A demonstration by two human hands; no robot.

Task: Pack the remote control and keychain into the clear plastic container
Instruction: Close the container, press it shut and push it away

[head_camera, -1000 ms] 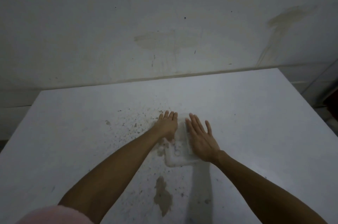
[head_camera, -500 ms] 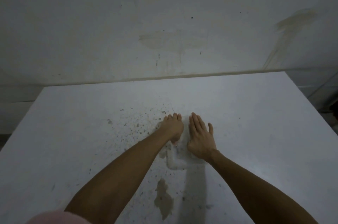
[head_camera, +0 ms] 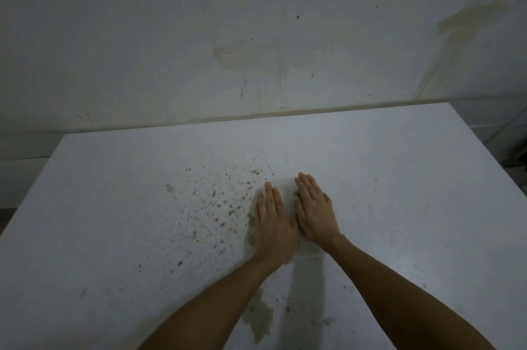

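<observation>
The clear plastic container (head_camera: 286, 192) lies flat in the middle of the white table, mostly hidden under both hands. My left hand (head_camera: 274, 221) rests palm down on its left half with the fingers straight and close together. My right hand (head_camera: 313, 209) lies flat on its right half, fingers pointing away from me. Only a strip of the container shows between the fingers and a pale corner near my right wrist. The remote control and the keychain are hidden from view under the hands.
The white table (head_camera: 399, 178) carries brown specks (head_camera: 222, 207) to the left of the hands and a larger brown stain (head_camera: 258, 321) near the front. A stained white wall (head_camera: 256, 50) stands behind the table's far edge.
My left hand has flattened from curled fingers to a palm-down press and slid nearer. Both hands now lie side by side on the container.
</observation>
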